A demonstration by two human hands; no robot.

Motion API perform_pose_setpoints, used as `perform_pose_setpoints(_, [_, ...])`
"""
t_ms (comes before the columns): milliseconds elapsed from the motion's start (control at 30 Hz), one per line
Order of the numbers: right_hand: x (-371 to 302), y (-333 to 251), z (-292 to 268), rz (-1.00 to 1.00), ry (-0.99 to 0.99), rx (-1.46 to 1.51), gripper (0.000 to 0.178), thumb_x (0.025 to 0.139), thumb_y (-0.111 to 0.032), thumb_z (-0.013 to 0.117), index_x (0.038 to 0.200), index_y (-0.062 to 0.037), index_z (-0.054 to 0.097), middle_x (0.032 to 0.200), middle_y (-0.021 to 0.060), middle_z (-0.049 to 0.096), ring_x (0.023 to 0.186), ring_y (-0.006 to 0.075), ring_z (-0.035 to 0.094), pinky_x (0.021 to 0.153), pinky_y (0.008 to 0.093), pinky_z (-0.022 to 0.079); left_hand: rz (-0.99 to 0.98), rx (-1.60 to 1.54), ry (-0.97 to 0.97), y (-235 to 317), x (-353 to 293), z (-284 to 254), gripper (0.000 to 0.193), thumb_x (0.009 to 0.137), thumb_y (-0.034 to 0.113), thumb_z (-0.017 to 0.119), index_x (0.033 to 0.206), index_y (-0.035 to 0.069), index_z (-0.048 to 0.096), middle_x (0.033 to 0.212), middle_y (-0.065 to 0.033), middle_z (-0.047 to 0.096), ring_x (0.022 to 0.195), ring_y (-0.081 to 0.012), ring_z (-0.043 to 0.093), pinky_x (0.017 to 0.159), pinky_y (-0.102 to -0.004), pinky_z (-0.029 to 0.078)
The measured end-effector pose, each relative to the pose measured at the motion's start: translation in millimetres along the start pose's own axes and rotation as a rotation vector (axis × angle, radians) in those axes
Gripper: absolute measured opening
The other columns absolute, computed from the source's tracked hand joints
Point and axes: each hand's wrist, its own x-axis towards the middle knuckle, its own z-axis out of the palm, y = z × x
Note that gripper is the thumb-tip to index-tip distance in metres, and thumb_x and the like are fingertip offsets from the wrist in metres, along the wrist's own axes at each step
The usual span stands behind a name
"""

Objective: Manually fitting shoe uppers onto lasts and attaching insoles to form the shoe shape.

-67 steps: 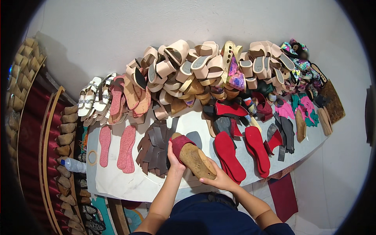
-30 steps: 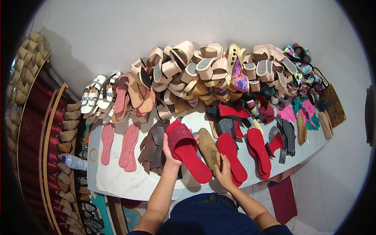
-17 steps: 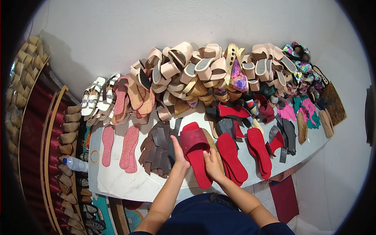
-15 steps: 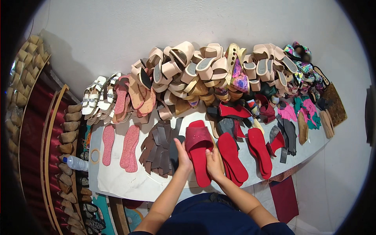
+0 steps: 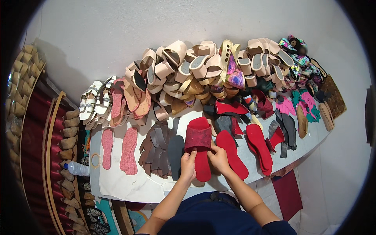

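Observation:
A red slide sandal (image 5: 197,138) with a broad dark-red strap is held above the near edge of the table, toe pointing away from me. My left hand (image 5: 188,165) grips its left edge just below the strap, thumb on top. On the opposite edge, my right hand (image 5: 219,158) pinches it with bent fingers; the fingertips beneath are hidden. Stacked red insoles (image 5: 232,154) lie just right of my right hand, with a second red pair (image 5: 258,149) farther right. Beside my left hand rests a dark grey sole (image 5: 176,154).
Brown strap pieces (image 5: 156,147) and pink speckled insoles (image 5: 129,150) lie left on the white table (image 5: 117,188). Piled beige heeled sandals (image 5: 197,66) line the wall. Red and black upper pieces (image 5: 233,107) lie behind. Shoe lasts (image 5: 68,143) fill a rack at left, near a plastic bottle (image 5: 78,168).
My left hand has gone from flat, extended fingers to gripping the sandal's edge. Both hands now sit closer to its strap. The sandal has turned slightly, and the view has shifted a little.

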Motion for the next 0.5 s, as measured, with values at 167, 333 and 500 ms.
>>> perform_pose_setpoints(167, [4,5,-6,0.065,-0.196,0.294,0.022,0.079,-0.008,0.05,0.096,0.0043,0.058,0.081,0.0114,0.062,0.075,0.0145,0.056,0.069,0.0262,0.043,0.045,-0.067,0.083,0,-2,9,0.016,0.087,0.016,0.049,0.09,0.001,0.05,0.083,-0.009,0.058,0.07,-0.0145,0.058,0.061,-0.0273,0.049])
perform_pose_setpoints(333, [3,0,-11,0.19,-0.332,0.467,0.022,0.086,-0.009,0.047,0.101,0.0042,0.055,0.09,0.0045,0.059,0.082,0.0098,0.052,0.074,0.0228,0.041,0.032,-0.017,0.118,1,-1,7,0.018,0.087,0.017,0.049,0.092,0.0,0.051,0.083,-0.0095,0.058,0.071,-0.015,0.058,0.061,-0.0275,0.049])
perform_pose_setpoints(500, [4,6,-8,0.197,-0.299,0.501,0.021,0.086,-0.009,0.046,0.099,0.0037,0.056,0.085,0.0039,0.059,0.077,0.0092,0.052,0.07,0.0224,0.041,-0.026,-0.049,0.101,0,-1,7,0.018,0.087,0.018,0.049,0.093,0.0,0.051,0.083,-0.0097,0.058,0.071,-0.0155,0.058,0.061,-0.0278,0.05])
